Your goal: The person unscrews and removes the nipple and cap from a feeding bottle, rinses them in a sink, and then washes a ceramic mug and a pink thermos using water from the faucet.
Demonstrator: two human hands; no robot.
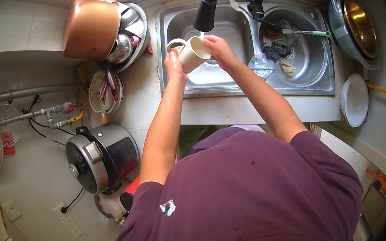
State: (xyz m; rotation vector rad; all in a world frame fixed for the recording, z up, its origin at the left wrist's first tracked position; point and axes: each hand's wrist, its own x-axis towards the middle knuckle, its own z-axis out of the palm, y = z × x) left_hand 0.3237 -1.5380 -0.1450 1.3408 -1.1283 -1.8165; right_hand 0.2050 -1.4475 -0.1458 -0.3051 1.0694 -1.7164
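Note:
A cream-coloured mug (192, 58) is tilted over the left basin of a stainless steel double sink (223, 88). My left hand (174, 64) grips it on the left, by its handle. At the mug's rim is my right hand (219, 48), its fingertips against the edge and partly out of sight. Water runs from the black faucet head (203, 17) just above the mug's mouth. In the right basin lie a dark scouring pad (277, 50), a pale cloth (288, 67) and a green-handled tool (304, 32). A silvery mesh cloth (261, 65) hangs over the divider.
Left of the sink, a copper-coloured pot (91, 28) rests on a basin of metal dishes. Stacked plates (120, 92) and an electric pressure cooker (102, 159) are nearer. To the right are a gold-coloured bowl (361, 28) in a clear basin and a white bowl (355, 100).

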